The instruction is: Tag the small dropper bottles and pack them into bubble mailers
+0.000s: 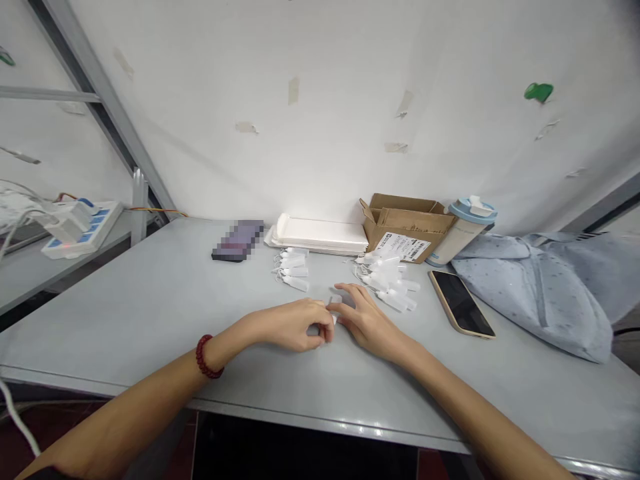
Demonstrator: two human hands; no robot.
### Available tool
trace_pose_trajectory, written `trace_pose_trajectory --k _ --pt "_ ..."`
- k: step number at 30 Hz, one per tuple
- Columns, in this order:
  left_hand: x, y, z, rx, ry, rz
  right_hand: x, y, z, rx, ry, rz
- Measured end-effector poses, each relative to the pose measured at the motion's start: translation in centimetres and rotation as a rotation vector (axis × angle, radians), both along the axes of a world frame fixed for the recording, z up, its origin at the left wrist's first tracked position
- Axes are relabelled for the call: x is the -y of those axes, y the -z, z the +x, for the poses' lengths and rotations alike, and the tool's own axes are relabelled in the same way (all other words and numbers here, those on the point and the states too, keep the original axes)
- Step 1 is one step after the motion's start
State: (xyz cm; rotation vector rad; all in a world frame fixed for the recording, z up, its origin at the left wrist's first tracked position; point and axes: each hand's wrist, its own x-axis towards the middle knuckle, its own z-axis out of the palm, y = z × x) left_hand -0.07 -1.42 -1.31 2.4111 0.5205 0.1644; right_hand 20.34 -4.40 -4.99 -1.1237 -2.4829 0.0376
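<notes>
My left hand [305, 325], with a dark red bead bracelet [206, 357] at the wrist, has its fingers curled in over a small translucent white tube [336, 301]. From the other side, the bent fingers of my right hand [364, 319] meet the same piece, which is mostly hidden between the hands. Similar tubes with white tips and thin strings lie beyond. One small group [294, 271] is in a row ahead of my left hand. A looser pile [387, 277] lies past my right hand.
Against the wall lie flat white boxes [323, 232], an open cardboard box [407, 230] and a blue-lidded cup [463, 230]. A phone [461, 303] and a pale blue cloth bag [537, 287] are on the right. A dark blurred-out object [237, 241] lies left; a power strip [85, 230] is beyond the frame post.
</notes>
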Motion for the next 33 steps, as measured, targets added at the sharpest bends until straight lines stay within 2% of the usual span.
trace_pose_trajectory --k 6,9,16,21,26,33 --pt "-1.7 0.7 -0.6 0.073 -0.332 0.05 -0.3 0.3 0.7 -0.065 0.047 -0.023" --pt "-2.0 0.6 -0.6 0.119 -0.424 0.053 -0.5 0.1 1.0 -0.077 0.094 -0.041" --pt "-1.8 0.7 -0.3 0.148 -0.429 -0.077 -0.4 -0.3 1.1 -0.212 0.14 0.018" --pt "-1.9 0.9 -0.3 0.16 -0.437 -0.137 -0.3 -0.4 1.0 -0.231 0.16 0.019" --pt "-1.9 0.7 -0.2 0.194 -0.458 -0.08 -0.3 -0.5 0.9 -0.222 0.155 0.009" --pt "-1.6 0.9 0.0 0.169 -0.412 -0.019 0.1 -0.3 0.7 -0.212 0.107 -0.014"
